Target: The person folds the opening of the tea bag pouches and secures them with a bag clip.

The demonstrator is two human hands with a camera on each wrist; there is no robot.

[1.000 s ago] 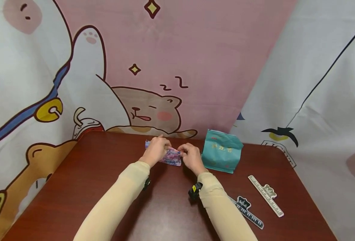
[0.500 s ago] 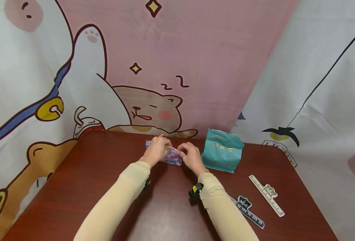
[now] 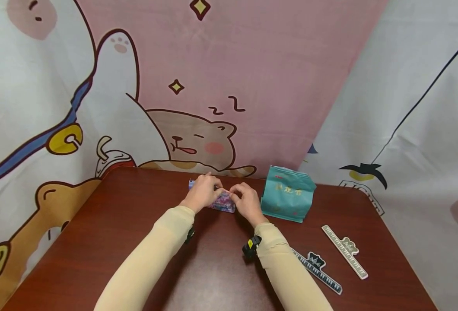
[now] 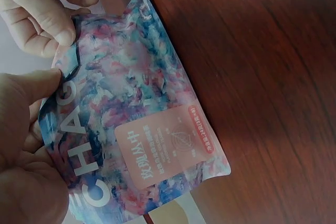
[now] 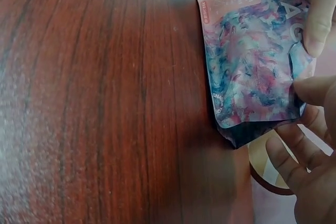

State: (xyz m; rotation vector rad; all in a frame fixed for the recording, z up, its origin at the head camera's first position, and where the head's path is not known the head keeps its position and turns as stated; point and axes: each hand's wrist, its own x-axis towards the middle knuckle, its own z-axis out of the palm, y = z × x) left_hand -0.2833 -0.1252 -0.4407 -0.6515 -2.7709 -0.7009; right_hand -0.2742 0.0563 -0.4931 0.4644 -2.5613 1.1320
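Note:
A tea pouch point(image 3: 224, 203) patterned in pink, blue and purple stands on the table between my hands. White letters reading "CHAG" and a pink label show on the pouch point(image 4: 131, 87) in the left wrist view. My left hand point(image 3: 203, 191) pinches its top edge with the thumb in front and fingers behind. Close beside it, my right hand point(image 3: 246, 201) pinches the same edge near the right corner. The top edge is bent over between the two thumbs, as the right wrist view shows with the right hand point(image 5: 312, 129) low in the frame. Inside the pouch is hidden.
A teal pouch point(image 3: 288, 196) stands just right of my right hand. Two piano-keyboard clips, a dark one point(image 3: 317, 270) and a pale one point(image 3: 345, 252), lie on the brown table point(image 3: 135, 242) at the right. A cartoon-printed cloth point(image 3: 283, 86) hangs behind the table.
My left thumb and fingers have slid a little to the right along the pouch's top edge, closer to my right hand. The right hand keeps its pinch.

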